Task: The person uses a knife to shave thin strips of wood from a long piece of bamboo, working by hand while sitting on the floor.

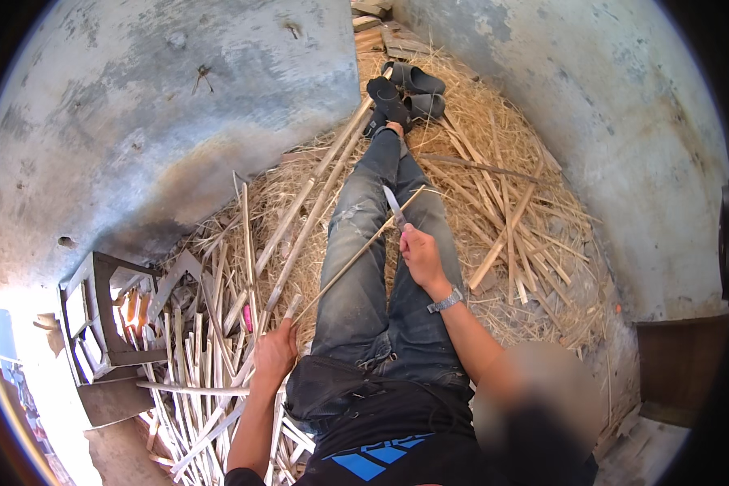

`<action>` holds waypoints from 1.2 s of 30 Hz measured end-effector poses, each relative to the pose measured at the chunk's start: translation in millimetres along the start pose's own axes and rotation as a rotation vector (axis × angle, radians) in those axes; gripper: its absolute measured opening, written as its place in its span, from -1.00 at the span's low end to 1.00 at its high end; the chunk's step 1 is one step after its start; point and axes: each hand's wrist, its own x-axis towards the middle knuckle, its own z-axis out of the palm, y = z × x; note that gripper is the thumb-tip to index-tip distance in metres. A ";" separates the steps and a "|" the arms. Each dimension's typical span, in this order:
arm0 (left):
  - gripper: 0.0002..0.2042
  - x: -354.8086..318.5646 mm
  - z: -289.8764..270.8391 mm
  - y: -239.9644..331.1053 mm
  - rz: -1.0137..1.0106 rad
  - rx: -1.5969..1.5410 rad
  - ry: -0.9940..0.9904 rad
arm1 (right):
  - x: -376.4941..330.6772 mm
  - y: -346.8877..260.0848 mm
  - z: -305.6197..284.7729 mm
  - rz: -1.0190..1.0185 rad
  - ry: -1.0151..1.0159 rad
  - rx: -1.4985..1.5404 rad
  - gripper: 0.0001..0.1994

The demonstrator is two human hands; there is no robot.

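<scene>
– What is done?
– Shavings [500,121] are strewn; the strip [348,268], over the legs [352,312], is gripped by the left hand [276,353], the knife [392,200] by the right hand [423,257] (what is left cannot be judged)

Grey-blue walls [591,121] curve up around us, their paint patchy, with a brownish stain [194,174] on the left one and a small dark hole [66,242] farther along. Straw [502,134] litters the grey floor [611,368]. A wooden frame [138,356] stands at left, near glaring daylight [36,348]; a brown panel [680,364] sits low at right.
</scene>
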 end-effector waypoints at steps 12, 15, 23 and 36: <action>-0.76 -7.8 -0.2 4.5 -0.050 -0.121 -0.046 | -18.9 -4.5 26.6 -0.174 -0.074 -0.536 -0.56; -0.75 -7.6 -1.2 0.8 -0.024 -0.200 -0.056 | -6.9 -1.5 16.7 -0.117 -0.081 -0.523 -0.54; -0.73 -2.4 0.4 -7.6 0.017 -0.189 -0.051 | 18.9 12.8 -8.6 0.726 -0.698 0.702 -0.53; -0.72 3.3 -10.6 1.5 -0.020 -0.196 -0.098 | 11.1 21.0 32.5 -0.117 0.100 -0.654 -0.62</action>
